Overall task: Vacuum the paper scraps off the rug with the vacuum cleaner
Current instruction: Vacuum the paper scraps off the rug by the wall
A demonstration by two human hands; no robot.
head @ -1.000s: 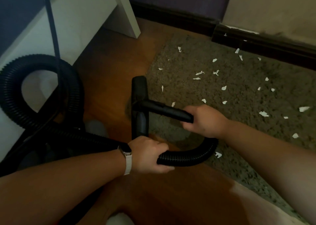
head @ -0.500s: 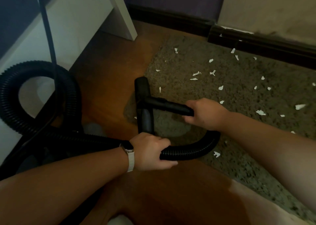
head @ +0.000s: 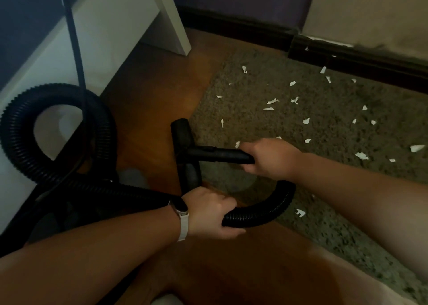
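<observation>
Your right hand (head: 268,158) is wrapped round the back end of the rigid tube (head: 220,154), fingers curled over it. That's your steering grip, and it sets the floor head (head: 185,151) lengthwise along the left edge of the rug (head: 254,124), right where pile meets wooden floor (head: 152,110). Your left hand (head: 208,214) grips the ribbed hose (head: 266,209) with fingers and thumb closed round it, I'd say to take up the slack so the bend between your hands doesn't drag across the pile. The paper scraps (head: 273,101) lie scattered from the rug's middle out to its far edge by the skirting board (head: 347,56) and off toward the right, with one just beside the hose bend at the near edge. Nearly all lie clear of the head, so I judge the job barely started, and your sweep needs to go right.
</observation>
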